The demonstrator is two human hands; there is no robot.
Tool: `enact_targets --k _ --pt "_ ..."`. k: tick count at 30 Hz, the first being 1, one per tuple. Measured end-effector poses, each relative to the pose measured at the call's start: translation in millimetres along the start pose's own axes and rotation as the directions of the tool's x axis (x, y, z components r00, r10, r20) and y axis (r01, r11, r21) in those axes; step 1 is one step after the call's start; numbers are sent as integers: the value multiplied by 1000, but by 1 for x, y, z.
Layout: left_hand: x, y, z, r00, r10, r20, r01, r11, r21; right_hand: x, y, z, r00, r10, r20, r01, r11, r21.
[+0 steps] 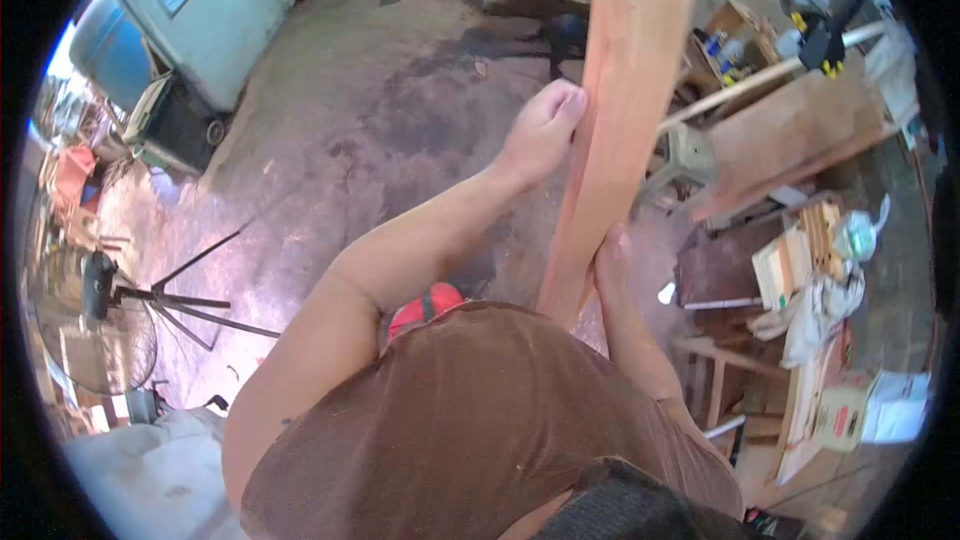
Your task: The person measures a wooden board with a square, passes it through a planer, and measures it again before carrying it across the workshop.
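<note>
A long, reddish-brown wooden plank (pixel 632 70) rises from near my waist past the top of the view, tilted slightly to the right. My left hand (pixel 545 132) grips its left edge about midway up, thumb on top and the other fingers mostly out of sight. Lower down, my right hand (pixel 612 258) is closed against the right edge near the bottom end. Most of the right fingers are hidden behind the wood.
A workbench (pixel 790 145) with tools stands at right. Nearby are wood blocks (pixel 785 270), a cloth (pixel 815 320) and a plastic container (pixel 838 418). At left stand a fan (pixel 100 290) with a splayed metal stand (pixel 190 300) and a dark box (pixel 178 125). Stained concrete floor (pixel 330 140) lies ahead.
</note>
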State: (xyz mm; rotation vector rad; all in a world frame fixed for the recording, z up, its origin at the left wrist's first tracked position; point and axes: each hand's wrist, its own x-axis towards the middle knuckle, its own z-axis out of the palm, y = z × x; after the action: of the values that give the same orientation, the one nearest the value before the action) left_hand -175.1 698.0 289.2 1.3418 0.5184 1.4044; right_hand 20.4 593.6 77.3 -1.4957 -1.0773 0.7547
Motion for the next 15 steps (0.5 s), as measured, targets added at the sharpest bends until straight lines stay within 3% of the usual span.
enact_targets --k 2,5,11,12,13,15 --pt "19 2 -38 984 -171 43 164 978 126 51 3 12 980 43 192 -42 999 -10" --pt "61 0 -91 989 -134 -65 137 990 36 120 3 66 907 24 420 -34 999 15" --pt "175 50 -268 962 179 -204 -71 892 447 223 -37 208 691 15 723 0 1000 -21" --pt "195 69 -297 953 144 -267 -65 957 284 242 -55 234 633 3 774 35 999 -33" --pt "219 86 -330 941 174 -290 -82 949 303 264 -64 262 606 -17 796 59 998 -23" --pt "255 119 -401 891 297 -343 -162 915 370 295 -68 315 569 92 818 -54 996 -74"
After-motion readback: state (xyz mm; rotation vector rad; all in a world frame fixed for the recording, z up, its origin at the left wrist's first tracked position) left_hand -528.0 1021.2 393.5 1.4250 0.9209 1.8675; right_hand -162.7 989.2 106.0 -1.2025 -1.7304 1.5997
